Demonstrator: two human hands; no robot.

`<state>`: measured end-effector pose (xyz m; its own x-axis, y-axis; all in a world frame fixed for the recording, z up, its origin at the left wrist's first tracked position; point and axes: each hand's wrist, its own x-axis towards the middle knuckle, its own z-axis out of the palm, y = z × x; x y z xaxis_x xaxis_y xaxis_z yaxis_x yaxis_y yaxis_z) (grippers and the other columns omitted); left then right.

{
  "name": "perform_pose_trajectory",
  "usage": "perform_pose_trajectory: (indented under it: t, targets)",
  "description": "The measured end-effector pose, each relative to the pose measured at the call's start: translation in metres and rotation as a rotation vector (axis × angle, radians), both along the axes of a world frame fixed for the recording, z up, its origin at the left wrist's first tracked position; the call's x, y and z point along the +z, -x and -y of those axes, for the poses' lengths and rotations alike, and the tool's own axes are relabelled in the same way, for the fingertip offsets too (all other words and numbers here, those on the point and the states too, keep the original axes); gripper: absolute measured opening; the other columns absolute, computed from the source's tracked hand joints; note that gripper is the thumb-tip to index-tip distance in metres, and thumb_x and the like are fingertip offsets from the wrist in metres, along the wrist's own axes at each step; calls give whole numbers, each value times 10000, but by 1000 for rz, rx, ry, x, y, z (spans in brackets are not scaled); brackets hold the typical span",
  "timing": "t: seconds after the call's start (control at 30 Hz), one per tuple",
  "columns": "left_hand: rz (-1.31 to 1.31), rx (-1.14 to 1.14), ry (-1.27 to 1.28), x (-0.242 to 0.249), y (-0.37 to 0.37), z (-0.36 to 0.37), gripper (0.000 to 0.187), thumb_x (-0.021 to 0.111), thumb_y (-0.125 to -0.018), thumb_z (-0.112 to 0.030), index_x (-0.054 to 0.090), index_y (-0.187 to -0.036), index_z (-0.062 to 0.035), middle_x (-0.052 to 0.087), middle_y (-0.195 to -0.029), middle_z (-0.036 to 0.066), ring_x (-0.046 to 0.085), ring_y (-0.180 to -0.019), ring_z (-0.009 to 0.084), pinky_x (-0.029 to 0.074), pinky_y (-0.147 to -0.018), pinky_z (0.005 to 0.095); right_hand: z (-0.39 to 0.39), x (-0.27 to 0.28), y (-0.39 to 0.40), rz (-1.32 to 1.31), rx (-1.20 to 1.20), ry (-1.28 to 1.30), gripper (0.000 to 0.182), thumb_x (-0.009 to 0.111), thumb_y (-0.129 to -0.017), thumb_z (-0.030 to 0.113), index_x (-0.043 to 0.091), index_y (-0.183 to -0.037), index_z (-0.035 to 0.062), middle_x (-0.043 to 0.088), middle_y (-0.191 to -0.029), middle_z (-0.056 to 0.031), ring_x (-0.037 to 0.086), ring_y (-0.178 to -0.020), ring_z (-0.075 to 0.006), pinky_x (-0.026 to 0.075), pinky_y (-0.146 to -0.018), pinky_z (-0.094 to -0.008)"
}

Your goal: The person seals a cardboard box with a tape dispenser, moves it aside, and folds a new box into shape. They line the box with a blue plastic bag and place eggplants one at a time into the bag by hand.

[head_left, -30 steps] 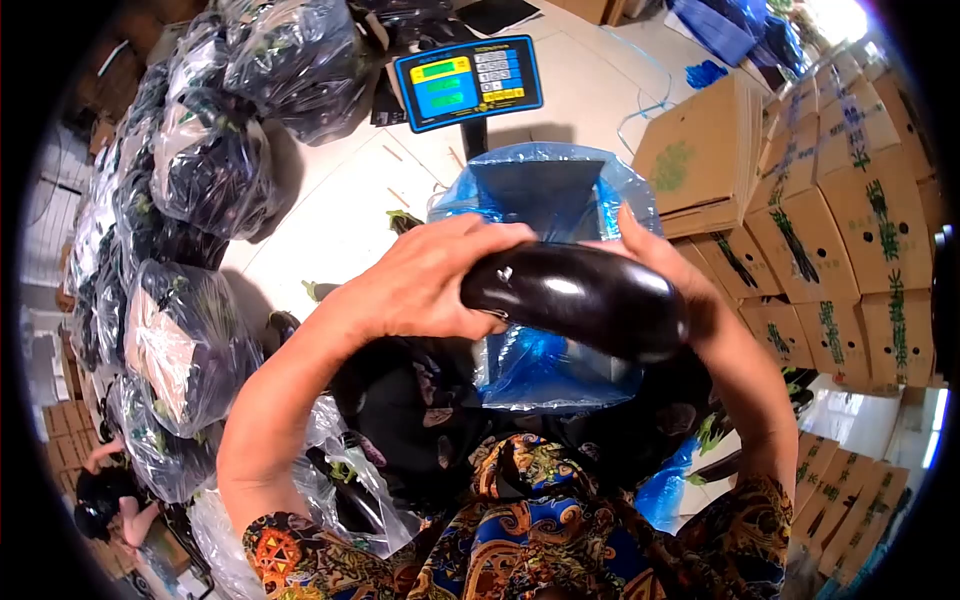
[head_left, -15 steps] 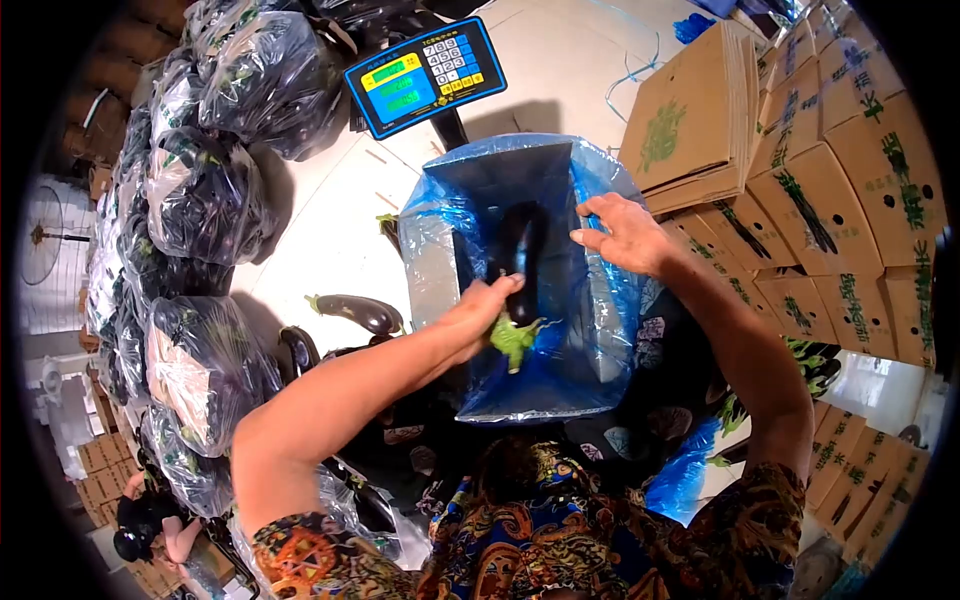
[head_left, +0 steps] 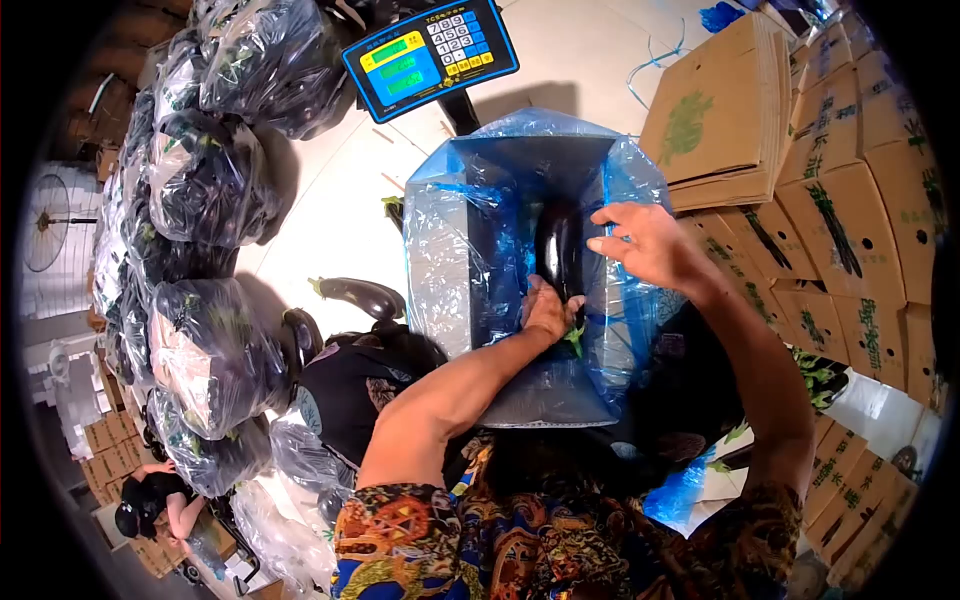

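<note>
A box lined with blue plastic film (head_left: 438,290) stands in front of me. Inside it is a glossy dark eggplant (head_left: 561,245), stem end toward me. My left hand (head_left: 547,308) reaches into the box, its fingers wrapped round the eggplant near the green stem. Over the right inner side of the liner, my right hand (head_left: 650,245) holds nothing, thumb and fingers apart, close to the eggplant's upper end.
A scale display (head_left: 430,60) rises behind the box. Another eggplant (head_left: 360,297) lies on the floor at left, beside several clear bags of eggplants (head_left: 205,180). Flat cardboard (head_left: 715,120) and stacked cartons (head_left: 840,220) line the right. A person (head_left: 155,505) is at lower left.
My left hand has moved right with the eggplant, which now lies straighter along the box's right side. My right hand stays open near the right wall. The view has shifted slightly.
</note>
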<state>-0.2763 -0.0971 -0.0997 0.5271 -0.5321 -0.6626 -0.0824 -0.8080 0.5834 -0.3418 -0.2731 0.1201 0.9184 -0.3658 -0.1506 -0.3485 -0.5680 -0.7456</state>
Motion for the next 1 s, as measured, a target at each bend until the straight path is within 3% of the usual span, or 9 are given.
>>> perform_pose_trajectory:
  t: [0.17, 0.2, 0.23, 0.37, 0.43, 0.5, 0.6, 0.77, 1.0]
  targets:
    - [30, -252, -115, 8, -26, 7, 983, 758, -759, -507, 267, -1373, 82, 494, -1341, 248, 517, -1215, 393, 435, -1012, 432, -2, 6, 1, -48, 67, 132, 361, 688, -867, 218, 612, -1119, -29, 641, -1078, -240, 660, -922, -352, 540, -759, -395]
    - [50, -312, -71, -21, -34, 8, 833, 757, -762, -507, 459, -1283, 71, 550, -1300, 239, 536, -1218, 357, 434, -1014, 424, -3, 2, 4, -42, 77, 175, 367, 688, -868, 222, 607, -1122, -30, 635, -1096, -240, 655, -934, -359, 539, -761, -397]
    - [16, -380, 21, 20, -46, 11, 644, 740, -783, -487, 613, -1116, 49, 612, -1189, 261, 594, -1134, 358, 471, -967, 425, -5, 0, 6, -36, 87, 215, 374, 688, -868, 227, 603, -1126, -30, 630, -1113, -241, 649, -946, -367, 538, -763, -399]
    - [211, -581, 180, 150, -71, 19, 468, 649, -867, -381, 600, -1174, -30, 656, -1017, 244, 636, -949, 411, 513, -790, 470, -9, -7, 16, 46, 197, 439, 397, 689, -841, 269, 616, -1119, -5, 633, -1117, -215, 592, -1044, -397, 475, -901, -459]
    - [440, -330, 825, 208, -66, -12, 403, 626, -889, -307, 583, -1167, -18, 667, -956, 202, 648, -879, 391, 519, -755, 441, -8, -5, 19, 19, 236, 526, 391, 669, -857, 270, 613, -1143, 11, 643, -1113, -202, 591, -1056, -389, 473, -918, -447]
    - [205, -141, 1054, 305, -65, -80, 353, 612, -918, -260, 589, -1156, -1, 669, -877, 159, 665, -764, 280, 521, -699, 367, -13, 7, 4, -236, 243, 423, 376, 639, -882, 257, 599, -1179, 30, 640, -1138, -192, 587, -1062, -394, 462, -925, -447]
    - [-390, 192, 956, 341, -57, -221, 217, 579, -947, -176, 621, -1071, -4, 629, -784, 71, 584, -681, 114, 468, -616, 261, -42, 38, 0, -323, 302, 335, 389, 624, -892, 255, 575, -1212, 40, 617, -1188, -195, 550, -1082, -406, 425, -952, -445]
    - [-303, 1055, 462, 233, -20, -426, 84, 566, -925, -84, 641, -947, -54, 536, -646, -11, 414, -499, 70, 338, -485, 208, -74, 55, -2, -398, 353, 304, 375, 597, -910, 231, 563, -1239, 53, 615, -1177, -192, 521, -1110, -376, 414, -971, -420]
    - [367, 1025, -148, 29, 77, -612, 281, 693, -832, -152, 600, -1056, -10, 596, -703, 22, 569, -623, 139, 467, -590, 253, -152, 100, -41, 28, 416, 342, 241, 608, -898, 79, 625, -1123, -7, 644, -1054, -199, 615, -953, -341, 480, -867, -384]
